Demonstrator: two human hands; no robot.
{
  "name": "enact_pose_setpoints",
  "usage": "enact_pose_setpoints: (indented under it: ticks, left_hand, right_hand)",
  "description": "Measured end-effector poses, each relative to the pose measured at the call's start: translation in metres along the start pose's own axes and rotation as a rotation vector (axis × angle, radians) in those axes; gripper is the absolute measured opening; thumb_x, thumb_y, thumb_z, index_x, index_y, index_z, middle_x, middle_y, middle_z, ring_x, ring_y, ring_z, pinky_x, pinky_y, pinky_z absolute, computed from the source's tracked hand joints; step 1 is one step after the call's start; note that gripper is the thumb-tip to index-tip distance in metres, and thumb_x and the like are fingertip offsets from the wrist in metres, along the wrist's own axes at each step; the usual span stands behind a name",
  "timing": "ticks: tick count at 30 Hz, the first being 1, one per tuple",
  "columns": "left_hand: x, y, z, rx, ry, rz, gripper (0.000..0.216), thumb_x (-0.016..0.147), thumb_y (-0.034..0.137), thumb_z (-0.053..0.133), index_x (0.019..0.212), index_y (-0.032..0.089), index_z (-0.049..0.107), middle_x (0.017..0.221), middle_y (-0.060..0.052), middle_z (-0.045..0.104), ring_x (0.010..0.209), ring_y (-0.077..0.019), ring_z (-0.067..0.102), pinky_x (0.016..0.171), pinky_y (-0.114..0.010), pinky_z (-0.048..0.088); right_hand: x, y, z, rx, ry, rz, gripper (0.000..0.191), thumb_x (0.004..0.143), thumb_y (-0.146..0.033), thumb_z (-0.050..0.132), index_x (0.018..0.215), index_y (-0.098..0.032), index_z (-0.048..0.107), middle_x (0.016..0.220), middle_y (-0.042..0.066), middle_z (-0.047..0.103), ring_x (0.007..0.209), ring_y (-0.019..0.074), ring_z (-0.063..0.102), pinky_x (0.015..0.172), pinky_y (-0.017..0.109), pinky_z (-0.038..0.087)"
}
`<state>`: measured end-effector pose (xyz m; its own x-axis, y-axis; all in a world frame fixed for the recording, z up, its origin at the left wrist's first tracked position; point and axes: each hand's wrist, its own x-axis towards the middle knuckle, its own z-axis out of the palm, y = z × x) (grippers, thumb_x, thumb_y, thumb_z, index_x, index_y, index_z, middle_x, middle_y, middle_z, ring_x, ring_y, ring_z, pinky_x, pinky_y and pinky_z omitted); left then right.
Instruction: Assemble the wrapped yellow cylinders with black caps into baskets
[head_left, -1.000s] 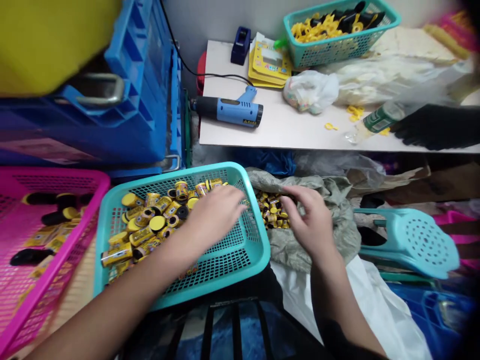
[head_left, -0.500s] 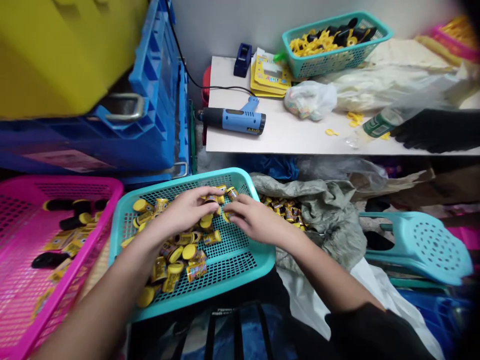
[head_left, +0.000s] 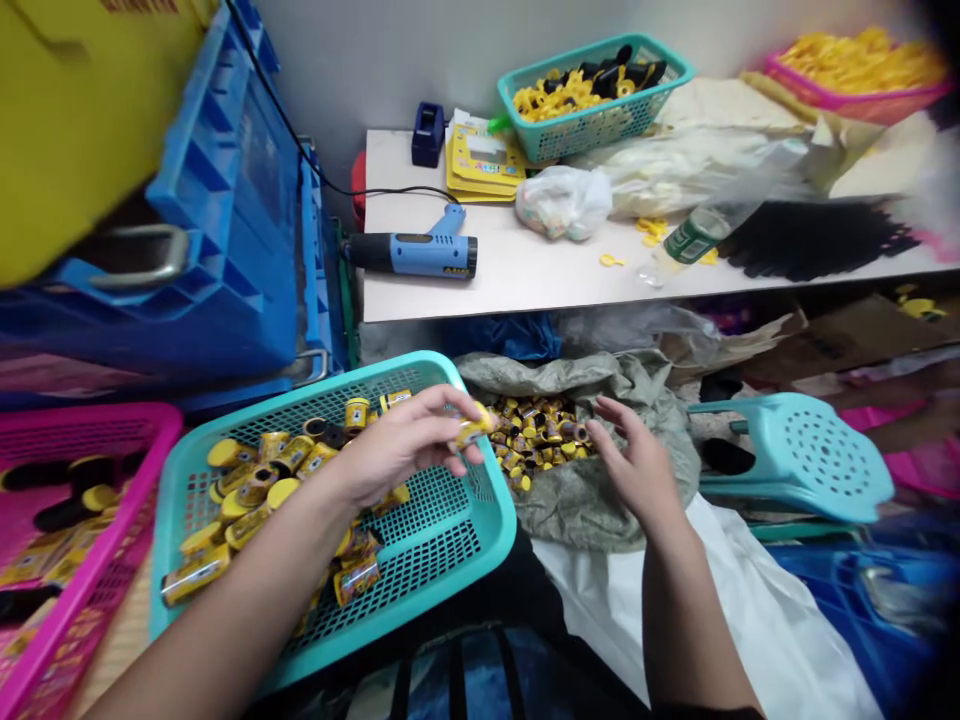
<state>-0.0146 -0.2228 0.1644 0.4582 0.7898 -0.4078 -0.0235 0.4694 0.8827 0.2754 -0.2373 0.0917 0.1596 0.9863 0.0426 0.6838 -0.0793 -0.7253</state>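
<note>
My left hand (head_left: pixel 405 440) hovers over the right end of a teal basket (head_left: pixel 450 570) and pinches a small yellow capped tube (head_left: pixel 474 430) between its fingertips. The basket holds several such yellow tubes (head_left: pixel 255 485), piled at its left side. My right hand (head_left: pixel 637 460) is open, fingers spread, at the right edge of a grey-green bag (head_left: pixel 592 500) on the floor. More small yellow tubes (head_left: pixel 536 430) lie heaped in that bag, just left of the right hand.
A pink basket (head_left: pixel 82 560) with black and yellow pieces sits at the left, blue crates (head_left: pixel 210 230) behind it. A low table (head_left: pixel 540 275) carries a blue heat gun (head_left: pixel 416 252), another teal basket (head_left: pixel 592 90), bags and a bottle. A teal stool (head_left: pixel 802 455) lies at the right.
Both hands were together over the teal basket. The right hand has moved right to the bag of tubes; the left has lifted with one tube pinched. The camera view shifted right.
</note>
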Motion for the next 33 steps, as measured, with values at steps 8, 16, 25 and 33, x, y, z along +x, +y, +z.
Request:
enact_pose_setpoints:
  ticks: [8, 16, 25, 33]
  left_hand:
    - [-0.001, 0.014, 0.013, 0.923, 0.113, 0.246, 0.035, 0.094, 0.033, 0.05, 0.125, 0.024, 0.064, 0.137, -0.008, 0.061, 0.129, -0.0258, 0.053, 0.107, -0.043, 0.043]
    - [-0.025, -0.049, -0.07, 1.446, 0.55, -0.181, 0.034, 0.09, 0.017, 0.044, 0.112, 0.02, 0.069, 0.128, -0.017, 0.057, 0.112, -0.0316, 0.06, 0.092, -0.045, 0.05]
    - [-0.046, -0.014, -0.073, 1.071, 0.666, -0.052, 0.043, 0.088, 0.046, 0.054, 0.118, 0.019, 0.069, 0.094, -0.008, 0.076, 0.082, -0.0258, 0.069, 0.077, -0.035, 0.054]
    - [-0.029, 0.014, -0.039, 0.725, 0.679, 0.198, 0.029, 0.081, 0.039, 0.065, 0.101, 0.021, 0.075, 0.096, -0.005, 0.077, 0.084, -0.0212, 0.07, 0.083, -0.035, 0.055]
  right_hand:
    - [0.014, -0.097, 0.009, 0.178, 0.189, -0.395, 0.029, 0.094, -0.038, 0.053, 0.111, -0.017, 0.064, 0.105, 0.01, 0.07, 0.096, 0.0185, 0.066, 0.088, 0.035, 0.053]
    - [0.031, -0.172, 0.149, -0.61, -0.781, -0.854, 0.031, 0.096, -0.015, 0.04, 0.119, -0.007, 0.059, 0.12, 0.019, 0.062, 0.111, 0.0275, 0.056, 0.091, 0.04, 0.046]
    - [0.037, -0.161, 0.135, -0.56, -0.89, -0.862, 0.028, 0.101, -0.026, 0.037, 0.117, -0.013, 0.057, 0.107, 0.012, 0.066, 0.101, 0.0207, 0.057, 0.088, 0.032, 0.042]
    - [0.018, -0.153, 0.143, -0.652, -1.001, -0.837, 0.038, 0.089, -0.039, 0.063, 0.112, -0.009, 0.064, 0.119, 0.019, 0.063, 0.121, 0.0336, 0.048, 0.099, 0.046, 0.038]
